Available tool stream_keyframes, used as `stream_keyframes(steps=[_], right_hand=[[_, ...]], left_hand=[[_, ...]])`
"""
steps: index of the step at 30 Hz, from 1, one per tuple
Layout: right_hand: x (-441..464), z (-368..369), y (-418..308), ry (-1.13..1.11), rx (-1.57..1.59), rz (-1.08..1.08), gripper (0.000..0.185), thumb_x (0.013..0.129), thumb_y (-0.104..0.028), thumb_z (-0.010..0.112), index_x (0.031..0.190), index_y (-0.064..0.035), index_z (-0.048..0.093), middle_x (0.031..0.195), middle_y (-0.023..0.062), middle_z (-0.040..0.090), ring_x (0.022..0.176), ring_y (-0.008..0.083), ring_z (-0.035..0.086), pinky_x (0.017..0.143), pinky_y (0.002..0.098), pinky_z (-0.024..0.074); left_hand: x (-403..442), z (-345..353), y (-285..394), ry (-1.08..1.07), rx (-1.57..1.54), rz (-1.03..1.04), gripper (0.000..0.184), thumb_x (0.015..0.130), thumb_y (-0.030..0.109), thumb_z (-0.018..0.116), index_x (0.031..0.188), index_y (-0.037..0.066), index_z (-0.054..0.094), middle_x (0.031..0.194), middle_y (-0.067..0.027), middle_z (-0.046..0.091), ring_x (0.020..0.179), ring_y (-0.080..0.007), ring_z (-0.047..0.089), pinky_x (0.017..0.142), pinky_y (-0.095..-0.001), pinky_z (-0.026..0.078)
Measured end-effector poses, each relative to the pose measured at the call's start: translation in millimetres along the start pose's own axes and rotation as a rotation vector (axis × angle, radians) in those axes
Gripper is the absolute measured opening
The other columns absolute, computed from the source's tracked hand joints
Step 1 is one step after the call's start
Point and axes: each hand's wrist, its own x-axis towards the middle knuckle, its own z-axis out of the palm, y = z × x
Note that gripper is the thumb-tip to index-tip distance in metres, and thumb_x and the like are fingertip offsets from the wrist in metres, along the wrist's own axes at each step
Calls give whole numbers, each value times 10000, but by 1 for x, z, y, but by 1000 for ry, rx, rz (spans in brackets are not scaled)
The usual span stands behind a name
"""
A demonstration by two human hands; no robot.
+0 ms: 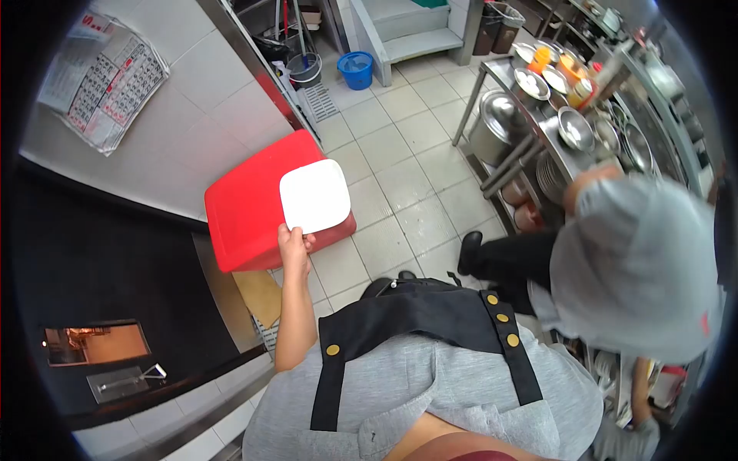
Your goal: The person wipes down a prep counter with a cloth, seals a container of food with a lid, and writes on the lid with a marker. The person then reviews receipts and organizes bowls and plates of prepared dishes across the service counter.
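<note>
My left hand (294,244) is closed on the near edge of a white square plate (315,197) with rounded corners, thumb on top. The plate looks bare and is held out over a large red bin (250,201), covering part of its top; whether they touch I cannot tell. I do not see my right hand. At the lower right a bare forearm (641,388) reaches among utensils; whose it is I cannot make out.
A co-worker in a grey shirt (630,269) stands close on my right, beside a steel table (550,127) holding bowls and bottles. A large lidded pot (496,127) sits below. Farther off are a blue bucket (356,71) and steps (415,46). A black door (92,269) is at left.
</note>
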Motion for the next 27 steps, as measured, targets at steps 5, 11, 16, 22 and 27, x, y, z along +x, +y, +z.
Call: stream_keyframes(steps=[5, 11, 16, 22, 27], right_hand=[[196, -92, -185, 124, 527, -181, 375, 835, -198, 718, 1125, 15, 613, 1006, 144, 677, 939, 233, 644, 866, 340, 503], [352, -209, -324, 307, 355, -237, 354, 820, -184, 716, 1114, -6, 629, 1022, 161, 684, 966, 263, 656, 872, 362, 508], [417, -232, -302, 261, 121, 108, 365, 790, -227, 735, 1061, 1, 648, 931, 164, 695, 873, 267, 670, 795, 373, 528], [482, -278, -361, 179, 198, 395, 341, 804, -202, 725, 1060, 5, 639, 925, 155, 691, 861, 248, 659, 782, 366, 523], [599, -291, -454, 38, 168, 376, 321, 815, -181, 718, 1060, 8, 632, 919, 147, 688, 851, 232, 649, 771, 359, 519]], left_hand=[[131, 7, 35, 53, 188, 0, 110, 878, 25, 409, 983, 20, 442, 747, -76, 579, 512, -96, 513, 390, -220, 329], [336, 72, 25, -8, 275, -146, 130, 894, 49, 423, 1022, 26, 422, 746, -78, 572, 517, -106, 515, 398, -228, 336], [515, 203, 59, -198, 56, -217, 179, 881, 117, 478, 1041, 45, 440, 688, -57, 536, 490, -73, 440, 392, -204, 274], [761, 343, 116, -245, -144, -199, 149, 873, 121, 482, 1004, 54, 460, 670, -53, 536, 481, -66, 428, 385, -219, 309], [977, 408, 140, 54, -294, -99, 115, 884, 117, 461, 946, 29, 501, 665, -68, 567, 478, -80, 449, 373, -225, 327]])
